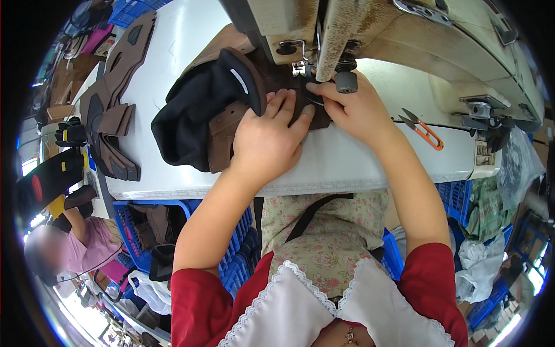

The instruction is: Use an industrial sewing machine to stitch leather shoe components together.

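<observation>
A boot upper [222, 130] of brown leather with a soft black lining lies on the white sewing machine bed, its far edge below the needle and presser foot [299, 68]. My left hand [272, 136] rests on the brown leather, fingers spread and lying flat, holding it down. Right of the presser foot, my right hand [358, 110] has its fingers drawn together at the leather's edge; the machine head hides part of that hand. Orange-handled thread snips [425, 130] lie on the table to the right of my right forearm.
The sewing machine arm [428, 52] overhangs the far right. Several brown leather pieces [113, 110] are stacked along the left edge. Blue baskets [133, 237] stand below the table, one with leather parts. Another person [92, 243] works at the far left.
</observation>
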Motion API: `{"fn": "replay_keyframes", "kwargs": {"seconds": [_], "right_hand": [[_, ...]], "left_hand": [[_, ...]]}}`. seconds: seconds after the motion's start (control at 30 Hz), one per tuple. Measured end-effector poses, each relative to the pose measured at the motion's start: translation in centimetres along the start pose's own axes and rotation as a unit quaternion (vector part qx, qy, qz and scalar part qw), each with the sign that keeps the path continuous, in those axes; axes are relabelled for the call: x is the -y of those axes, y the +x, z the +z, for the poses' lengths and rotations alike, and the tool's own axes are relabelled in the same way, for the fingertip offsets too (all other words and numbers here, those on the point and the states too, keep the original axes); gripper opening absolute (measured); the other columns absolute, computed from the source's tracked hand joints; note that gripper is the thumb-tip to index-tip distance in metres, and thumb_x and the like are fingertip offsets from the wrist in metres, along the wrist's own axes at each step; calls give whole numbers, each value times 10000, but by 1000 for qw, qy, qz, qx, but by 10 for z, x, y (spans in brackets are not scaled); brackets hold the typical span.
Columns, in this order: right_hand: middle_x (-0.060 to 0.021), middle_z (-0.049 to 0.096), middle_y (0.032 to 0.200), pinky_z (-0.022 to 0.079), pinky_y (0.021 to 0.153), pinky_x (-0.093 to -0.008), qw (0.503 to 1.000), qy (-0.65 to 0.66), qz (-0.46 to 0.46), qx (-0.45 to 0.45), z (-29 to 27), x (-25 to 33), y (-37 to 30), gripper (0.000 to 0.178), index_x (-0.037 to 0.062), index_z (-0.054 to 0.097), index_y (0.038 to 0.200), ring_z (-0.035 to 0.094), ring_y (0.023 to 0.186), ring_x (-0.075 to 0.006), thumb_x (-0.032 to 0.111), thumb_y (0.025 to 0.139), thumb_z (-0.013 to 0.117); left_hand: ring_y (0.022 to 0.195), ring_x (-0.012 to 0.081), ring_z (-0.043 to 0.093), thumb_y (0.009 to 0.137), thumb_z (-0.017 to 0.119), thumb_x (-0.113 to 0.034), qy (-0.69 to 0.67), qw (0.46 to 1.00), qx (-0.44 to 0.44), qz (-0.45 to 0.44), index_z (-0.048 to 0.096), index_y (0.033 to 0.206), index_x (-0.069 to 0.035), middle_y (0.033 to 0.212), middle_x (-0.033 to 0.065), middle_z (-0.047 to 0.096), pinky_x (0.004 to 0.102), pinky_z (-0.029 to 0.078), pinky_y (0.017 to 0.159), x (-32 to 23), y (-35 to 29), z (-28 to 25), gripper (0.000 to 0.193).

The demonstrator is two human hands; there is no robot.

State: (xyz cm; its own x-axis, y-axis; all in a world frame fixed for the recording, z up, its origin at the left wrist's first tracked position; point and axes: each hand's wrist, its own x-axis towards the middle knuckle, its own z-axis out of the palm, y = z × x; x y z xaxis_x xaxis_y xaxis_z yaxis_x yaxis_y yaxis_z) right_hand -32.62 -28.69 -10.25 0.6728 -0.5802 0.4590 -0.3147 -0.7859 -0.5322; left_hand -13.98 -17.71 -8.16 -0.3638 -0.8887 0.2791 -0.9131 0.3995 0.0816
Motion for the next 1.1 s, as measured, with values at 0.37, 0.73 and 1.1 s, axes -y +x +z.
{"fn": "replay_keyframes", "kwargs": {"seconds": [0.37,0.73,1.1], "right_hand": [[-120,699,1103,512,867,-442,997,-30,53,-54,15,12,-4,216,68,721,972,643,994,-336,116,763,746],[-61,658,1153,490,979,-404,990,-69,74,-103,25,24,-16,129,88,688,924,594,1167,-262,113,798,694],[-81,660,1137,488,983,-413,987,-64,75,-130,25,25,-16,121,82,675,895,596,1163,-277,99,777,697]], "left_hand": [[1176,334,613,601,657,-89,-18,999,-4,-34,667,1179,-68,1234,196,653,457,478,1037,-4,3,-1,579],[865,166,657,855,495,-9,-166,930,0,-328,639,1049,40,978,121,694,273,509,790,46,20,-164,247],[1042,184,608,828,580,-98,-304,897,185,-263,668,1092,-3,1061,97,662,311,452,961,128,121,-67,293]]}}
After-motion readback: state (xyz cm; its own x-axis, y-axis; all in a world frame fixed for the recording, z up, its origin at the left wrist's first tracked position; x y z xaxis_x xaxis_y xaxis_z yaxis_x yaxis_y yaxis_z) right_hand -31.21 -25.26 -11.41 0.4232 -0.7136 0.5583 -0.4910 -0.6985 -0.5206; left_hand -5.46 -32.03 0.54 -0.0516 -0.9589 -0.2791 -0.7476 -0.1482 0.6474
